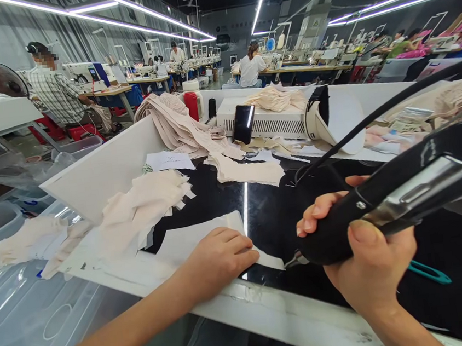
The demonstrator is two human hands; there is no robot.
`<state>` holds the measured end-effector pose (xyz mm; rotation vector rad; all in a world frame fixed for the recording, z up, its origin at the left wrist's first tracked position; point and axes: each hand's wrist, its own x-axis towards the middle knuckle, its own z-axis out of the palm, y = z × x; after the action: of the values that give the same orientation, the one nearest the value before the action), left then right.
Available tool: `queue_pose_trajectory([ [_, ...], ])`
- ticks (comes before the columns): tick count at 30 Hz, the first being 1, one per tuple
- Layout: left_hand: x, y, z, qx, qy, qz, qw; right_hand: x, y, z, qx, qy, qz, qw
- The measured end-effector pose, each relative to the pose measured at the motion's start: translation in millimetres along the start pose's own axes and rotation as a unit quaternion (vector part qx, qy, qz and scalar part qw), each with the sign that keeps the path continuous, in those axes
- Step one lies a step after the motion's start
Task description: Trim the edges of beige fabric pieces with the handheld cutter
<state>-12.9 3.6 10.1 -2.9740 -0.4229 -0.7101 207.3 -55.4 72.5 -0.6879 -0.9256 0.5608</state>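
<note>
My left hand [228,258] lies palm down with its fingers flat, pressing a pale cut piece [198,237] on the black tabletop [299,196]. Whether the piece is cloth or paper I cannot tell. In my right hand [371,268] is a black corded hand tool [332,234] with a silver lever, my fingers and thumb closed round its front end. Its narrow metal tip [296,260] points left and meets or nearly meets the right end of the pale piece. A teal loop-shaped object [430,272] lies right of my right wrist.
Stacked beige cloth pieces [143,201] overlap the table's left side. Farther back are a beige strip [249,171], a phone [244,123] leaning on a white vented box [266,113], and a black cable [346,128]. Plastic bins [44,319] stand left. Co-workers sit at sewing machines beyond.
</note>
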Motion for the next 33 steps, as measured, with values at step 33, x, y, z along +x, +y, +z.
queue_pose_trajectory([
  [33,4,4,10.5,0.012,0.033,0.022,0.999,10,23,28,-0.005,0.025,-0.017,1.000],
])
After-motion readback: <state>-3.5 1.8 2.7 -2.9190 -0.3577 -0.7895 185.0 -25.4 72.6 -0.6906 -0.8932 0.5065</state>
